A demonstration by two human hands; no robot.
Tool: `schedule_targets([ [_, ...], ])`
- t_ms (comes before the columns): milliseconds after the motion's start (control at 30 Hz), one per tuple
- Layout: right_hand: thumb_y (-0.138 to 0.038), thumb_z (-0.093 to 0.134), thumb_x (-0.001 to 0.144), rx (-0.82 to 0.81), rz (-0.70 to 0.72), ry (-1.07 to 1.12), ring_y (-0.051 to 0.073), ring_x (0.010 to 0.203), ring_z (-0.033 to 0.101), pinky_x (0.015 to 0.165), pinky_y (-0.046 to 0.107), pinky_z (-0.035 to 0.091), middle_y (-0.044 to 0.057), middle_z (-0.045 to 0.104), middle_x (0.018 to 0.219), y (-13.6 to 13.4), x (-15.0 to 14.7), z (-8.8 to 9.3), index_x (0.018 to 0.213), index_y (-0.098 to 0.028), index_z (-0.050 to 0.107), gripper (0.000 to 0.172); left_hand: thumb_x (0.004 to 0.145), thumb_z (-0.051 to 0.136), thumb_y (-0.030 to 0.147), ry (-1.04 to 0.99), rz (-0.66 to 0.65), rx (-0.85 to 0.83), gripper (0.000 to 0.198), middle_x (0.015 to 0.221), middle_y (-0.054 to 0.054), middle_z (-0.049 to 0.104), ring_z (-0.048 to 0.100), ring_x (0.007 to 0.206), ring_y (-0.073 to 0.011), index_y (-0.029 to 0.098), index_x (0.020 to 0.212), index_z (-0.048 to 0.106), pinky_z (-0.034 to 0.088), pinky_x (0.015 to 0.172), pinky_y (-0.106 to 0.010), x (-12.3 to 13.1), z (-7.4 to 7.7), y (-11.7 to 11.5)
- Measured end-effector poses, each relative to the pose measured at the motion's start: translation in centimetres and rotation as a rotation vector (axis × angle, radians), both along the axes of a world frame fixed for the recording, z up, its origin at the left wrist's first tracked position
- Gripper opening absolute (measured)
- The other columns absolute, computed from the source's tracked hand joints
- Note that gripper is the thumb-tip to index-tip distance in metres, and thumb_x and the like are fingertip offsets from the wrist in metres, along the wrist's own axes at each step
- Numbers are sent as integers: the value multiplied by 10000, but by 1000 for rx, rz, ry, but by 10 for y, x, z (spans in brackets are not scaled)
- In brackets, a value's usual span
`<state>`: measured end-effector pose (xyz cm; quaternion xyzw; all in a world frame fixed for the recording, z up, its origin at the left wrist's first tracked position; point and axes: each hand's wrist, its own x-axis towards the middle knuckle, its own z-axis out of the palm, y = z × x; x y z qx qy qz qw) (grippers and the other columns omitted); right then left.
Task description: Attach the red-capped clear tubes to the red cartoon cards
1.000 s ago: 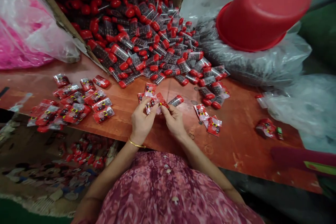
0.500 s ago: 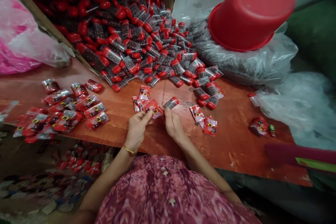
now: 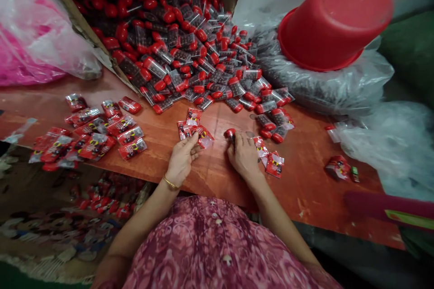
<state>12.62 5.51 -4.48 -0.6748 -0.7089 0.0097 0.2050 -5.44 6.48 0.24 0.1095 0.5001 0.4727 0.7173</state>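
My left hand (image 3: 181, 160) is closed, thumb against fingers, at the edge of a red printed packet (image 3: 205, 137) with a clear patch. Two similar red packets (image 3: 194, 116) lie just behind it on the table. My right hand (image 3: 244, 153) curls over a small clear container with a red rounded end (image 3: 229, 133); the fingers hide most of its body. Beside that hand lie red printed packets (image 3: 274, 164), partly overlapping. Farther left is a group of red-ended containers with printed packets (image 3: 93, 144) on them.
A large heap of red-ended clear containers (image 3: 200, 65) spills from a cardboard box (image 3: 76, 18) onto the reddish table (image 3: 217, 167). An upturned red tub (image 3: 335, 25) rests on a filled plastic bag (image 3: 325, 88). Clear plastic (image 3: 379, 140) covers the right end.
My right hand has moved right and turned palm-down over the container it held upright in a pinch. My left hand stays by the packet, its fingers slightly looser. The view has shifted slightly.
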Motion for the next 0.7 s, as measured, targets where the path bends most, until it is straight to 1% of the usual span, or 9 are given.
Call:
schedule_targets([
  [100,-183,438,790,-28,49,312,229,737,555,676,362,448,109,621,830,-19,4,9,987,-143,577,245,470,831,393,40,-3,2,374,596,10,655,595,536,-81,147,677,639,447,515,-177,2,0,-2],
  [200,-293,489,828,-156,112,717,151,530,498,516,285,419,16,587,686,-40,-2,26,994,-196,582,213,442,830,422,102,-14,29,394,584,3,652,592,552,-88,137,650,654,439,536,-185,4,2,-4],
  [267,-327,517,825,-236,142,895,121,469,459,465,255,389,-13,570,637,-49,-9,38,990,-208,596,218,438,824,443,147,-21,72,399,577,1,648,583,557,-87,132,626,659,432,556,-190,5,4,-6],
  [367,-309,559,784,-253,165,972,116,529,499,502,238,404,-10,594,658,-51,-18,49,912,-194,633,187,440,812,467,199,-28,142,402,590,0,650,570,573,-84,130,607,668,424,585,-195,6,5,-8],
  [467,-292,575,750,-303,165,984,113,561,514,526,227,409,-8,596,638,-46,-22,53,830,-171,646,161,455,801,474,218,-36,185,392,613,5,656,565,591,-88,137,610,674,427,610,-205,6,4,-9],
  [567,-316,587,728,-425,146,1040,98,498,484,478,213,379,-22,563,561,-41,-21,54,789,-160,637,175,494,791,456,249,-46,239,354,595,17,641,546,581,-83,139,590,667,421,617,-207,5,1,-9],
  [633,-361,590,720,-549,125,1097,85,428,445,417,204,336,-33,547,520,-38,-19,54,809,-158,632,225,512,788,439,269,-57,275,336,575,24,627,534,574,-77,135,573,657,419,623,-204,5,0,-9],
  [700,-415,586,718,-661,105,1164,73,367,402,364,197,283,-41,541,500,-36,-18,53,840,-161,626,285,514,790,430,240,-84,270,335,588,22,632,543,584,-81,132,586,655,431,635,-211,6,2,-9],
])
